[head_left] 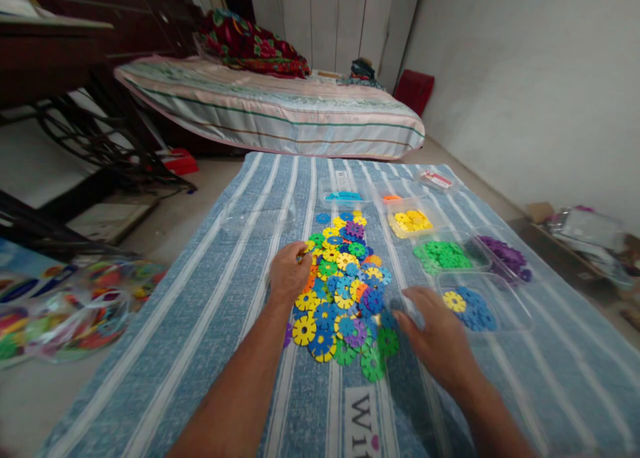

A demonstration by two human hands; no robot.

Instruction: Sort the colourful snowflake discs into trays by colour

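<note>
A heap of snowflake-shaped plastic discs in yellow, blue, green, purple and orange spreads over the striped cloth. My left hand is at the heap's left side, its fingers curled in at the edge of the discs. Whatever lies between those fingertips is too small to make out. To the right of the heap is my right hand, slightly blurred, with thumb and fingers apart and nothing visible in them. Green discs lie just left of its thumb. One yellow disc sits with blue discs in the nearest clear box.
More clear boxes hold green, purple, yellow, light blue and orange discs. A clear tray stands back left. Bags of colourful pieces lie on the floor left. A bed is behind.
</note>
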